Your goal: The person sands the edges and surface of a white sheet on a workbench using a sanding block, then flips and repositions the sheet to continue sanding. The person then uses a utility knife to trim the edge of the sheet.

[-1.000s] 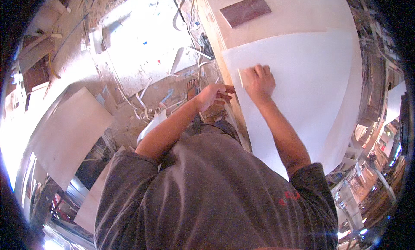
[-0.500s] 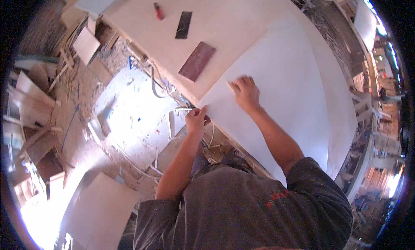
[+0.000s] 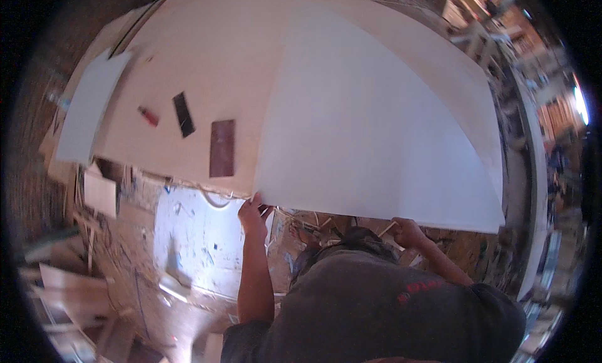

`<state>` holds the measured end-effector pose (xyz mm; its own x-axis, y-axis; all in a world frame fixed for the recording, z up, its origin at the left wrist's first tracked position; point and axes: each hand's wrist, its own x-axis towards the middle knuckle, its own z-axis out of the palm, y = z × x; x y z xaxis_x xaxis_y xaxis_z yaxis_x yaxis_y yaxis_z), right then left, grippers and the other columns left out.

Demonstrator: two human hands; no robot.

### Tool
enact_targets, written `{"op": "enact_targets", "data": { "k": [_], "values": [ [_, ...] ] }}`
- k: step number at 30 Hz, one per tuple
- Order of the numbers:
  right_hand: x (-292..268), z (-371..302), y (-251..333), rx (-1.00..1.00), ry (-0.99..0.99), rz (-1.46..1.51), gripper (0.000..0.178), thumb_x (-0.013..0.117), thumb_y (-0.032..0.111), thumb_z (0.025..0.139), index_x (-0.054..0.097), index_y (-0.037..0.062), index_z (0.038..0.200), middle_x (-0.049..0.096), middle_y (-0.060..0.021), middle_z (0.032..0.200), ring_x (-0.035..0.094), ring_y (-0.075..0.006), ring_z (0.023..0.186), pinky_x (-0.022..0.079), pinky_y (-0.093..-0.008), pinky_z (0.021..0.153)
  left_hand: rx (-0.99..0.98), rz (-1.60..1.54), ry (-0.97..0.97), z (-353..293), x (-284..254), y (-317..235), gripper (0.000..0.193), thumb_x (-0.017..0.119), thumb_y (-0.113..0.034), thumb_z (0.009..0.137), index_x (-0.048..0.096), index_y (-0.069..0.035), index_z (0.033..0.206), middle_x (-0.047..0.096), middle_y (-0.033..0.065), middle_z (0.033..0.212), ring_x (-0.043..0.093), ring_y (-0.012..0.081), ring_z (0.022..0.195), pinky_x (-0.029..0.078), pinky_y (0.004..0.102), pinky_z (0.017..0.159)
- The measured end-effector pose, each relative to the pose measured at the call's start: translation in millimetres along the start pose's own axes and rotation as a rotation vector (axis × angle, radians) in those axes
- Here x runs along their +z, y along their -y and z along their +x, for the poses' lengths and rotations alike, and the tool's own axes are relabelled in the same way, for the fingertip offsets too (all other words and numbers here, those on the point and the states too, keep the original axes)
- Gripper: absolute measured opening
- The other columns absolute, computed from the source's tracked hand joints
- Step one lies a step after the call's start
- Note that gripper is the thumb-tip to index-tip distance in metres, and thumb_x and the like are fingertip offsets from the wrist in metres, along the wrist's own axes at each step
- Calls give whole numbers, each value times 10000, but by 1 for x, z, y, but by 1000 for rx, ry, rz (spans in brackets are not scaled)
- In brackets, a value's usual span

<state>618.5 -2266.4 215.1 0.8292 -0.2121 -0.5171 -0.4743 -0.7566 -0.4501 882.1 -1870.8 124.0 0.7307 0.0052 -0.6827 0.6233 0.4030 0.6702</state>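
A large white sheet [image 3: 351, 125] lies on a pale wooden board [image 3: 194, 62]. At the sheet's near left corner my left hand [image 3: 253, 215] is closed, pinching the edge with the fingertips. My right hand [image 3: 411, 233] is closed at the near edge, further right; a small thin pale piece [image 3: 389, 228] sticks out of its fingers, and its kind is unclear. On the board left of the sheet are a dark red-brown rectangular block [image 3: 222, 148], a black flat strip [image 3: 184, 114] and a small red-handled tool [image 3: 148, 116].
Another white panel [image 3: 94, 106] rests at the board's far left end. Below, a paint-spotted white panel [image 3: 197, 244] lies on the littered floor. Wood offcuts [image 3: 72, 288] are heaped at the lower left. A long rail [image 3: 530, 194] runs along the right side.
My right hand has come from the top of the sheet to its near edge, with the pale piece still in it. My left hand stays at the corner. The view has turned.
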Motion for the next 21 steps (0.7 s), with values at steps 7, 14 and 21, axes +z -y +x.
{"op": "enact_targets", "data": {
  "k": [7,14,21],
  "values": [
    [52,-43,-123,616,-384,1227,516,663,527,905,719,75,1148,651,-60,928,608,-169,787,504,-360,730,130,287,109,22,-25,4,167,723,-224,977,663,-80,1036,694,27,851,665,145,703,516,265,583],
    [42,-34,-85,805,-562,1312,714,675,757,827,711,93,1087,601,-58,804,571,-165,700,480,-342,660,109,189,111,-7,-16,-8,129,695,-166,987,620,-61,979,676,56,802,667,164,675,558,281,610],
    [29,-42,-79,759,-623,1381,677,728,720,819,656,99,1079,575,-62,704,571,-197,585,496,-350,599,53,240,207,-52,-19,18,165,700,-131,979,595,-41,889,696,107,826,704,204,678,592,297,643]
  ]
}}
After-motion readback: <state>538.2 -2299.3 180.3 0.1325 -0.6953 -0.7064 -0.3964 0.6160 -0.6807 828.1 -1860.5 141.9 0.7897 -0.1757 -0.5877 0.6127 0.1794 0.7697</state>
